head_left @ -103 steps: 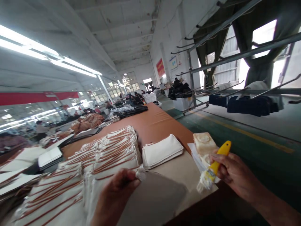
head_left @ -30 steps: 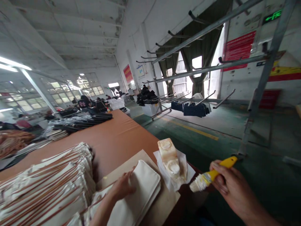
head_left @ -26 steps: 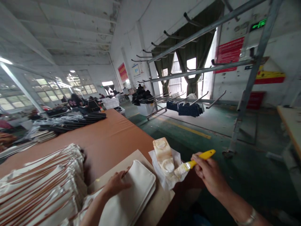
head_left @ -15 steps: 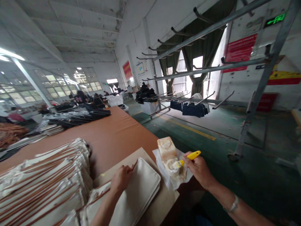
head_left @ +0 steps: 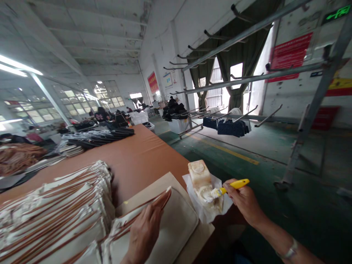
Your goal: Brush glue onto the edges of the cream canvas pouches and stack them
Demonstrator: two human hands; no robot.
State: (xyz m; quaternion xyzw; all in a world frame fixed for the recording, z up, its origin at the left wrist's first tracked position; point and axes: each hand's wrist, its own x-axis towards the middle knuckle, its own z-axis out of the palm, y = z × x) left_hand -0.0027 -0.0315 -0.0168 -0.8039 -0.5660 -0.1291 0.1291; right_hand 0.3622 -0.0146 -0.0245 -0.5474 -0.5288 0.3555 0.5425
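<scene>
My right hand (head_left: pixel 244 201) grips a brush by its yellow handle (head_left: pixel 239 184). White paste coats the bristles, which rest at the paste-smeared opening of a tan plastic container (head_left: pixel 198 173). A translucent white sheet (head_left: pixel 189 183) lies under the container. My left hand (head_left: pixel 145 229) pinches the raised brown edge of a cream bag piece (head_left: pixel 178 216) at its far end. Beneath that piece is a beige board (head_left: pixel 162 181). To the left, several brown-edged cream pieces (head_left: pixel 68 209) overlap in a long stack.
A brown-covered table (head_left: pixel 137 154) runs away from me, with dark pieces (head_left: pixel 101 137) stacked at its far end. Its right edge drops to a green floor. A metal rack with prongs (head_left: pixel 228 82) stands to the right, dark bags (head_left: pixel 232 127) hanging on it. People work farther back.
My left hand has come nearer and turned, lifting the brown edge so that it shows more. The brush has tilted flatter over the container. The whole view has shifted slightly.
</scene>
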